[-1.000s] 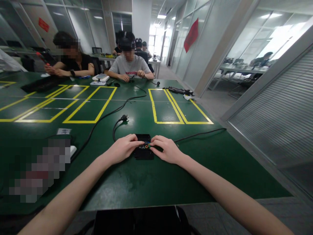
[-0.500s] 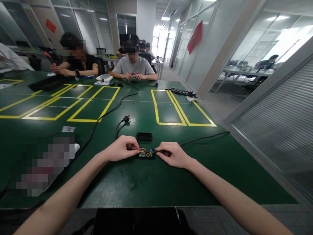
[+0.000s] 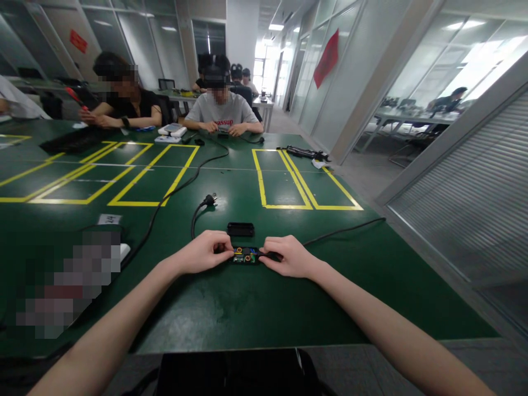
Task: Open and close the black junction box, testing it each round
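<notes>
A small green circuit board (image 3: 245, 257) with copper coils sits in an open black plastic case (image 3: 244, 263) on the table in front of me. My left hand (image 3: 210, 251) is closed in a pinch at the case's left end, on the black power cord (image 3: 193, 224) that runs behind it from a plug (image 3: 209, 200). At the right end, the thumb and fingers of my right hand (image 3: 289, 256) pinch a second black cord (image 3: 346, 228). The matching black case cover (image 3: 241, 229) lies just beyond the board, hollow side up.
A blurred-out long object (image 3: 70, 286) lies at the left on the green table (image 3: 231, 319), near a white label (image 3: 109, 219). Yellow tape rectangles (image 3: 287, 207) mark the surface. Two people (image 3: 223, 110) sit across, and dark parts (image 3: 307, 153) lie at the far right.
Both hands stay at the two ends of the case, with the right fingers slightly closer in around the cord. The whole view has shifted slightly.
</notes>
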### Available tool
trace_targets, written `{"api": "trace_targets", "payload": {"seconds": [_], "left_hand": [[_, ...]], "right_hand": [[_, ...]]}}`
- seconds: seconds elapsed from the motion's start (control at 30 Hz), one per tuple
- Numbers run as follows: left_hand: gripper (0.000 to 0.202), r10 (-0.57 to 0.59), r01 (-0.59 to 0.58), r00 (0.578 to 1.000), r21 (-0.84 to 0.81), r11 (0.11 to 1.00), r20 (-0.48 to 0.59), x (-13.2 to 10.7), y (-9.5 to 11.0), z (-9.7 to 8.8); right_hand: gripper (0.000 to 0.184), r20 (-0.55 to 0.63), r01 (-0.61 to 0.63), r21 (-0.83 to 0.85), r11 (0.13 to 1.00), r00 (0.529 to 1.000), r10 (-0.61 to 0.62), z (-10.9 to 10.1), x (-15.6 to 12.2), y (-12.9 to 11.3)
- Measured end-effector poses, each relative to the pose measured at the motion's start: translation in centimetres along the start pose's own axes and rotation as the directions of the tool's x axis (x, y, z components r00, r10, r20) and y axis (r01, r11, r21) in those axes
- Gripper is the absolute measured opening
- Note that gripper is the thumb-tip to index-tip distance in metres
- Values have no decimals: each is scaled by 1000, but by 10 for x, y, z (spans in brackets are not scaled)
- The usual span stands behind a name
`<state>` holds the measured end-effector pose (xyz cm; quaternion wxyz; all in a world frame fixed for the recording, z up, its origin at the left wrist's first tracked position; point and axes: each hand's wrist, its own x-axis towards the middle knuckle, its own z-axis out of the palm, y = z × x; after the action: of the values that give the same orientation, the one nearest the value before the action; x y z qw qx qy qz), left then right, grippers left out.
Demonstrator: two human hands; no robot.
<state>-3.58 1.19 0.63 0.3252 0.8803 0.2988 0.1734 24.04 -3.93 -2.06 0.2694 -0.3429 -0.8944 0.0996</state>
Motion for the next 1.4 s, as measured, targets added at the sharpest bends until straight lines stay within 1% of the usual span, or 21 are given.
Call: {"api": "trace_targets", "payload": {"seconds": [0.1, 0.23, 0.3, 0.43, 0.53, 0.67, 0.77, 0.87, 0.97, 1.03, 1.13, 1.27, 1.4], "left_hand": [[21, -4, 4, 1000, 6, 1000, 3, 0, 2, -1], [20, 14, -14, 1000, 16, 1000, -13, 0, 3, 0], [20, 25, -23, 999, 41, 999, -33, 0, 2, 2], [21, 33, -20, 995, 140, 990, -91, 2, -1, 5], [21, 43, -25, 995, 186, 982, -93, 2, -2, 5], [15, 55, -42, 997, 188, 981, -62, 0, -3, 1], [15, 52, -43, 998, 172, 984, -47, -1, -6, -2], [16, 41, -27, 997, 200, 979, -66, -1, -9, -3], [14, 23, -2, 996, 231, 973, -87, -1, -12, -2], [13, 17, 6, 996, 236, 972, -92, -1, -13, -1], [13, 33, -16, 997, 216, 976, -76, 0, -13, -2], [16, 57, -48, 997, 184, 982, -44, 1, -12, -5], [18, 62, -55, 998, 200, 978, -30, 1, -10, -6]], "right_hand": [[11, 27, 4, -24, 1000, 1000, -3, -3, -1, -3], [27, 80, 3, -97, 995, 997, 4, -3, 0, -6], [23, 60, -10, -137, 991, 998, 18, 0, 0, -5], [18, -4, -80, -198, 977, 997, 81, 6, 1, 0], [18, -11, -97, -216, 971, 995, 98, 6, 2, 2], [18, -12, -38, -183, 982, 999, 37, 2, 4, 5], [16, -69, 3, -115, 993, 998, -11, 2, 5, 9], [14, -147, -6, -36, 999, 989, 0, 5, 4, 13], [13, -167, -32, 21, 999, 985, 35, 8, 4, 14], [13, -160, -47, 47, 998, 986, 54, 8, 4, 14], [11, -131, -62, 47, 997, 989, 68, 6, 4, 13], [14, -72, -44, -37, 998, 997, 41, 2, 6, 13], [19, -30, -1, -117, 993, 1000, -3, 0, 8, 15]]}}
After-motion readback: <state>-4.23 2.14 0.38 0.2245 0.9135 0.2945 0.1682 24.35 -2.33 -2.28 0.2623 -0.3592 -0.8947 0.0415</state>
